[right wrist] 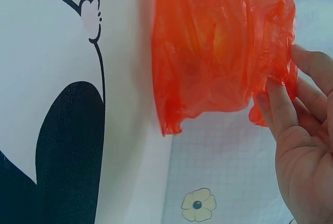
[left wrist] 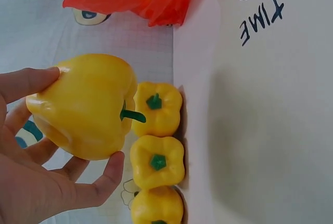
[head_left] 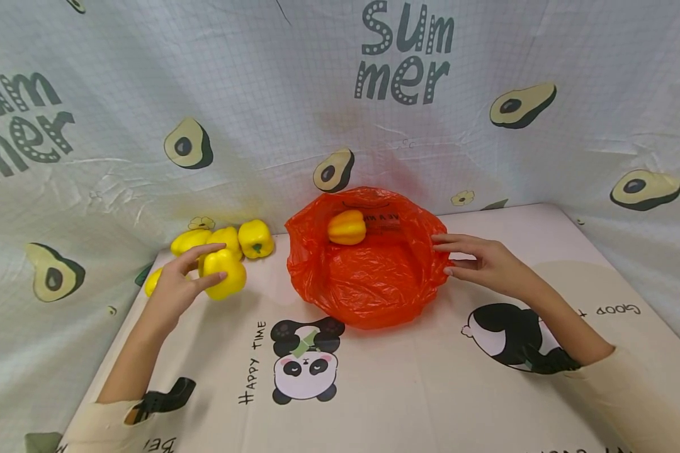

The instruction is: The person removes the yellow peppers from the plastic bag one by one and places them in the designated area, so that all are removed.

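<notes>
My left hand (head_left: 177,288) holds a yellow bell pepper (head_left: 225,274) above the table, fingers around its sides; its green stem shows in the left wrist view. Several more yellow peppers (head_left: 256,239) sit by the back wall, just beyond that hand. An orange-yellow pepper (head_left: 347,228) lies inside a red plastic bag (head_left: 368,308), which stands with its mouth wide apart at the middle of the table. On the bag's right side, my right hand (head_left: 490,264) pinches the rim; the right wrist view shows crumpled plastic (right wrist: 276,62) between its fingers.
The table (head_left: 408,390) has a pale cover printed with pandas and lettering. Behind it hangs a white sheet (head_left: 260,94) printed with avocados and words, close to the peppers and the bag. A black strap piece (head_left: 170,396) sticks out at my left wrist.
</notes>
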{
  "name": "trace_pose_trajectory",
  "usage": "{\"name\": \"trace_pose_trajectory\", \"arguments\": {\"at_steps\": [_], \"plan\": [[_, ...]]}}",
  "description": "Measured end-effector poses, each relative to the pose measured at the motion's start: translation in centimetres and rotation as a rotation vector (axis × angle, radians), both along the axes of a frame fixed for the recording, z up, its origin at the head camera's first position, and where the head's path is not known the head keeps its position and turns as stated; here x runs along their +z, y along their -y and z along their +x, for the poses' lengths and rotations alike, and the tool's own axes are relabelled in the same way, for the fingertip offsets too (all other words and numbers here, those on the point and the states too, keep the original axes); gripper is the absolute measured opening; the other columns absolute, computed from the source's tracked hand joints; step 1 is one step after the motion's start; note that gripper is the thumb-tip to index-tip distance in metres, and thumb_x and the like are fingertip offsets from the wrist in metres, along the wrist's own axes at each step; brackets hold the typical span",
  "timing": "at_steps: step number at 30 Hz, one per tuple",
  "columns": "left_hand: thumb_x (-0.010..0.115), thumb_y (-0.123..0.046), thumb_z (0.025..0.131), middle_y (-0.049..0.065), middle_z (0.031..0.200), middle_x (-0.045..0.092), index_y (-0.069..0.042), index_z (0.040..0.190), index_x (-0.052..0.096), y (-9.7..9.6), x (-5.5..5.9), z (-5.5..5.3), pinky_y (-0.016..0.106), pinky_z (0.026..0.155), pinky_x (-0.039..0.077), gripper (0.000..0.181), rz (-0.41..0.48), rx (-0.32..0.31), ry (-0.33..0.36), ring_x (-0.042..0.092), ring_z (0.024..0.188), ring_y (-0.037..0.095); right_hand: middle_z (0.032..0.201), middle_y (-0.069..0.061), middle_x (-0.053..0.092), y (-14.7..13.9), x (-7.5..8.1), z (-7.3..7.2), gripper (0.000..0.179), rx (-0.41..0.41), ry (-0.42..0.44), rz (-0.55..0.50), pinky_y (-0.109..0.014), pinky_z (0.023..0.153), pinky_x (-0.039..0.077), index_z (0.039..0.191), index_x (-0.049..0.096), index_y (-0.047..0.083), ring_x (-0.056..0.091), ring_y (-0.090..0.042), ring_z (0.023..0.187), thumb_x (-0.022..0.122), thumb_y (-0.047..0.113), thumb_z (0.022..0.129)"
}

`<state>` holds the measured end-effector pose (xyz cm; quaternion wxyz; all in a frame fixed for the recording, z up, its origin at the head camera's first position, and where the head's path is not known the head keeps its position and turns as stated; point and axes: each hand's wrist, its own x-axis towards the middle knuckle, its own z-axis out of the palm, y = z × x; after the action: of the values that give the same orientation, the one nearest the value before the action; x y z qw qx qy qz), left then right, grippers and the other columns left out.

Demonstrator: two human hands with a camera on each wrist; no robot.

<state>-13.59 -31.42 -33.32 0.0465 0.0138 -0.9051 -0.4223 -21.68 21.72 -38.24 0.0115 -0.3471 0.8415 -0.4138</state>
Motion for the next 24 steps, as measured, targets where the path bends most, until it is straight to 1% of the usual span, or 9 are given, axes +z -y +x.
{"name": "trace_pose_trajectory", "arguments": {"at_steps": [4,11,14,16,18,19,20,22,24], "plan": [[0.070,-0.023,0.097,0.022,0.152,0.043,-0.008,0.146,0.053,0.3,-0.4,-0.4,0.053,0.095,0.041,0.054,-0.003,0.009,0.005,0.039,0.130,0.045,0.147,-0.014,0.055,-0.1,-0.2,0.0,0.046,0.013,-0.013,-0.012,-0.020,0.091,0.053,0.136,0.064,0.006,0.050,-0.035,0.134,0.074,0.004,0.091],[0.073,-0.023,0.095,0.020,0.154,0.042,-0.007,0.144,0.054,0.9,-1.5,-0.8,0.066,0.101,0.034,0.056,0.050,0.023,0.021,0.033,0.135,0.046,0.146,-0.016,0.055,-0.2,-0.4,-0.2,0.045,0.048,-0.033,-0.035,-0.016,0.091,0.051,0.134,0.064,0.004,0.048,-0.037,0.134,0.074,0.002,0.091],[0.075,-0.024,0.094,0.019,0.154,0.041,-0.007,0.144,0.054,1.0,-1.6,-0.8,0.053,0.097,0.046,0.057,0.059,0.006,0.016,0.035,0.132,0.043,0.146,-0.016,0.055,-0.1,-0.4,-0.3,0.045,0.043,-0.031,-0.026,-0.016,0.091,0.051,0.134,0.065,0.004,0.049,-0.036,0.133,0.074,0.003,0.091],[0.075,-0.023,0.094,0.018,0.154,0.041,-0.007,0.144,0.054,1.1,-1.7,-0.8,0.039,0.088,0.053,0.057,0.067,-0.003,0.013,0.036,0.129,0.040,0.146,-0.016,0.055,0.0,-0.3,-0.3,0.045,0.039,-0.027,-0.020,-0.016,0.091,0.051,0.134,0.065,0.004,0.049,-0.036,0.133,0.074,0.003,0.091],[0.075,-0.022,0.094,0.017,0.154,0.040,-0.007,0.145,0.053,1.2,-1.8,-0.8,0.033,0.081,0.054,0.058,0.063,-0.005,0.010,0.036,0.127,0.039,0.146,-0.015,0.055,0.0,-0.3,-0.4,0.044,0.039,-0.026,-0.016,-0.017,0.091,0.052,0.134,0.065,0.005,0.050,-0.036,0.133,0.074,0.004,0.091],[0.075,-0.021,0.094,0.018,0.154,0.040,-0.007,0.146,0.051,1.3,-2.0,-0.8,0.035,0.083,0.055,0.059,0.056,-0.006,0.009,0.037,0.127,0.039,0.146,-0.015,0.055,0.1,-0.3,-0.4,0.044,0.038,-0.025,-0.015,-0.017,0.091,0.052,0.134,0.065,0.005,0.050,-0.036,0.133,0.074,0.004,0.091],[0.075,-0.021,0.093,0.019,0.155,0.039,-0.007,0.148,0.049,1.3,-2.1,-0.8,0.041,0.088,0.054,0.062,0.046,-0.006,0.010,0.037,0.129,0.041,0.146,-0.015,0.055,0.1,-0.3,-0.3,0.044,0.036,-0.023,-0.014,-0.017,0.091,0.052,0.134,0.065,0.005,0.050,-0.036,0.133,0.075,0.004,0.091],[0.076,-0.020,0.093,0.021,0.156,0.038,-0.006,0.151,0.044,1.4,-2.3,-0.9,0.055,0.098,0.046,0.067,0.026,-0.005,0.014,0.036,0.132,0.045,0.146,-0.015,0.055,0.1,-0.3,-0.3,0.045,0.031,-0.020,-0.011,-0.018,0.090,0.053,0.134,0.065,0.005,0.050,-0.036,0.133,0.075,0.003,0.091],[0.076,-0.020,0.093,0.025,0.156,0.036,-0.004,0.153,0.039,1.4,-2.6,-0.8,0.064,0.103,0.038,0.073,0.010,-0.004,0.013,0.035,0.135,0.049,0.146,-0.015,0.055,0.1,-0.3,-0.3,0.045,0.025,-0.016,-0.008,-0.019,0.090,0.053,0.134,0.065,0.006,0.050,-0.036,0.133,0.075,0.003,0.090]]}}
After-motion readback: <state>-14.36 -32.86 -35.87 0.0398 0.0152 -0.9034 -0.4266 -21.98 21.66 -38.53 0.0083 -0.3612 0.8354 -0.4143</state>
